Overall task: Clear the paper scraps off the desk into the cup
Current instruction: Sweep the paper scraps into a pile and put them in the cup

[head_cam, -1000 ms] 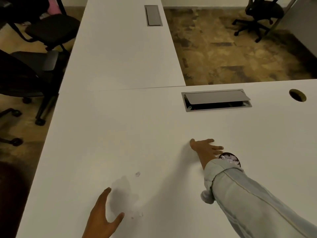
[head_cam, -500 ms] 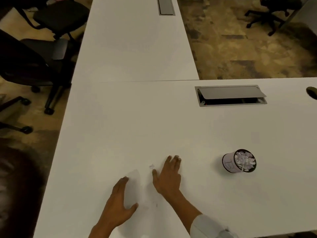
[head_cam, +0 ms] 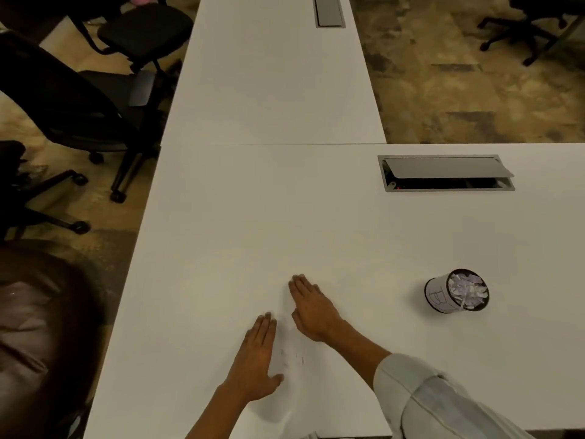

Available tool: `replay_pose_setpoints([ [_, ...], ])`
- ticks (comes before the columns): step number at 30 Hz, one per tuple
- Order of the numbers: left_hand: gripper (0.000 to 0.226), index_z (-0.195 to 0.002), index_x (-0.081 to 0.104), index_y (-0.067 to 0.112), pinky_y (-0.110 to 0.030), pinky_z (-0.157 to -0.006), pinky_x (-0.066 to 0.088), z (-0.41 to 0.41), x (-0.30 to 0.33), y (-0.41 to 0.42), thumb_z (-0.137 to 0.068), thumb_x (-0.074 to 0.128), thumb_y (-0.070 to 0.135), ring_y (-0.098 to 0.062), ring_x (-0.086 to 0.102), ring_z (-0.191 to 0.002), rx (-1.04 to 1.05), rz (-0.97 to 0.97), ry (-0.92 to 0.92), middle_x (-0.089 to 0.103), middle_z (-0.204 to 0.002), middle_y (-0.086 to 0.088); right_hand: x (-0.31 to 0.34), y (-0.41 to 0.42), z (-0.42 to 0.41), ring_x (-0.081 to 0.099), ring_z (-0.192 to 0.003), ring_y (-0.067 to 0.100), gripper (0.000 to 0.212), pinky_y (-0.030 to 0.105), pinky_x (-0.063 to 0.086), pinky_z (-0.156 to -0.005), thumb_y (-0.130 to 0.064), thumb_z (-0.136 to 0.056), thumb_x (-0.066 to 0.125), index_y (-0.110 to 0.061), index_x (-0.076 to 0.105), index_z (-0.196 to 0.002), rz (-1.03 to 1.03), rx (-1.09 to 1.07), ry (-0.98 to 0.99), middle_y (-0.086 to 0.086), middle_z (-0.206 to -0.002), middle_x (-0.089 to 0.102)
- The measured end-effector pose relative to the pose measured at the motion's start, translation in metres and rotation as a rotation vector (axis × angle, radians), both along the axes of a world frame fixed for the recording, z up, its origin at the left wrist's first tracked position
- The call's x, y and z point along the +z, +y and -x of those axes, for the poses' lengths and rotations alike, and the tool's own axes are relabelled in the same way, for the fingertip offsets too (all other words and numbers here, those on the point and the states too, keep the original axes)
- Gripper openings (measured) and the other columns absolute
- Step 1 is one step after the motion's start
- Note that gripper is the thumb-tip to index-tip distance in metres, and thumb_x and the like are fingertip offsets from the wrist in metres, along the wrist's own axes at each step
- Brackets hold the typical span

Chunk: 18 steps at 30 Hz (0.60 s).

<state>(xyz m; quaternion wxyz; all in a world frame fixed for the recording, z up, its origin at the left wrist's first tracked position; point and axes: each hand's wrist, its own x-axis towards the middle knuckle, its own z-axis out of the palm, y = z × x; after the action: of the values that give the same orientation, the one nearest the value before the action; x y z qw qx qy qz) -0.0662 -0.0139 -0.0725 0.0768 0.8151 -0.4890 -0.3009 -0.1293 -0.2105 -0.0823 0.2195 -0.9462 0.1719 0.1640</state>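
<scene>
Hands flat on the white desk [head_cam: 221, 217]: the left hand [head_cam: 258, 359] lies open-palmed, grasping nothing, walling in a few small paper scraps [head_cam: 292, 358] at its 3 o'clock. The right hand [head_cam: 311, 307], equally spread and empty, has swung back from beside the cup [head_cam: 456, 289] to corral them. The cup, already full of scraps, stands well apart at 3 o'clock.
</scene>
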Motion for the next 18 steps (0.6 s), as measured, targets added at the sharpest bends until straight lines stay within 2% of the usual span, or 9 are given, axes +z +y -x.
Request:
replay_pose_setpoints([
  [4,0.098,-0.150,-0.007,0.006,-0.035,-0.122,-0.008,0.011,-0.002,-0.003,-0.085,0.053,0.047,-0.027,-0.016,-0.147,-0.019,-0.031,-0.044,-0.020,-0.156,-0.011,-0.007,0.019,0.030,-0.002,-0.151,0.026,0.063,0.040,0.002,-0.122,-0.028,-0.098,0.035,-0.004,0.014,-0.152,-0.009,0.154,-0.010,0.014,-0.162,0.003],
  [5,0.096,-0.150,0.002,0.002,-0.033,-0.121,-0.012,0.014,-0.001,-0.004,-0.083,0.056,0.044,-0.029,-0.007,-0.148,-0.016,0.001,-0.076,-0.011,-0.158,-0.015,-0.008,0.028,0.040,-0.001,-0.151,0.026,0.063,0.041,0.001,-0.122,-0.030,-0.098,0.034,-0.005,0.015,-0.152,-0.022,0.168,-0.018,0.014,-0.162,0.005],
  [7,0.088,-0.140,0.038,-0.004,-0.030,-0.118,-0.012,0.021,0.002,-0.007,-0.070,0.073,0.037,-0.032,0.033,-0.141,-0.040,0.006,-0.102,0.032,-0.151,-0.023,-0.010,0.046,0.058,0.008,-0.150,0.031,0.063,0.048,0.007,-0.121,-0.033,-0.096,0.032,-0.004,0.021,-0.151,-0.001,0.193,-0.076,0.016,-0.160,0.016],
  [8,0.081,-0.133,0.048,-0.003,-0.028,-0.118,-0.007,0.027,0.005,-0.010,-0.066,0.078,0.030,-0.031,0.047,-0.132,-0.044,0.010,-0.079,0.047,-0.142,-0.021,-0.012,0.056,0.066,0.017,-0.148,0.032,0.063,0.051,0.017,-0.119,-0.034,-0.095,0.035,-0.003,0.026,-0.150,0.047,0.213,-0.116,0.017,-0.158,0.024],
  [9,0.075,-0.134,0.048,-0.001,-0.026,-0.119,0.003,0.033,0.004,-0.010,-0.069,0.077,0.023,-0.030,0.049,-0.131,-0.004,0.089,-0.073,0.049,-0.141,-0.018,-0.014,0.065,0.073,0.026,-0.145,0.033,0.061,0.050,0.028,-0.116,-0.034,-0.094,0.040,-0.004,0.032,-0.148,0.085,0.231,-0.131,0.017,-0.154,0.033],
  [11,0.068,-0.145,0.030,0.004,-0.029,-0.118,0.020,0.042,0.003,-0.007,-0.086,0.061,0.012,-0.027,0.034,-0.141,0.044,0.125,-0.055,0.033,-0.152,-0.014,-0.018,0.079,0.082,0.042,-0.138,0.030,0.061,0.042,0.041,-0.109,-0.029,-0.087,0.059,-0.007,0.043,-0.142,0.111,0.253,-0.131,0.014,-0.147,0.047],
  [13,0.061,-0.148,0.024,0.009,-0.026,-0.114,0.032,0.049,0.004,-0.005,-0.093,0.051,0.010,-0.023,0.036,-0.140,0.074,0.137,-0.051,0.033,-0.152,-0.011,-0.019,0.085,0.088,0.052,-0.130,0.027,0.066,0.035,0.047,-0.104,-0.024,-0.074,0.075,-0.011,0.054,-0.135,0.113,0.274,-0.112,0.011,-0.139,0.056],
  [16,0.053,-0.132,0.051,0.012,-0.013,-0.081,0.052,0.051,0.007,-0.005,-0.082,0.070,0.013,-0.010,0.062,-0.102,0.108,0.151,0.027,0.060,-0.120,-0.004,-0.017,0.083,0.093,0.065,-0.111,0.023,0.060,0.026,0.055,-0.092,-0.021,-0.063,0.083,-0.014,0.067,-0.120,0.108,0.278,-0.169,0.007,-0.125,0.067],
  [18,0.039,-0.121,0.059,0.010,-0.015,-0.070,0.051,0.050,0.007,-0.004,-0.083,0.068,0.009,-0.011,0.063,-0.090,0.140,0.109,0.036,0.062,-0.109,-0.003,-0.015,0.078,0.097,0.068,-0.096,0.016,0.049,0.018,0.058,-0.071,-0.020,-0.061,0.083,-0.016,0.072,-0.109,0.096,0.280,-0.194,0.002,-0.115,0.070],
])
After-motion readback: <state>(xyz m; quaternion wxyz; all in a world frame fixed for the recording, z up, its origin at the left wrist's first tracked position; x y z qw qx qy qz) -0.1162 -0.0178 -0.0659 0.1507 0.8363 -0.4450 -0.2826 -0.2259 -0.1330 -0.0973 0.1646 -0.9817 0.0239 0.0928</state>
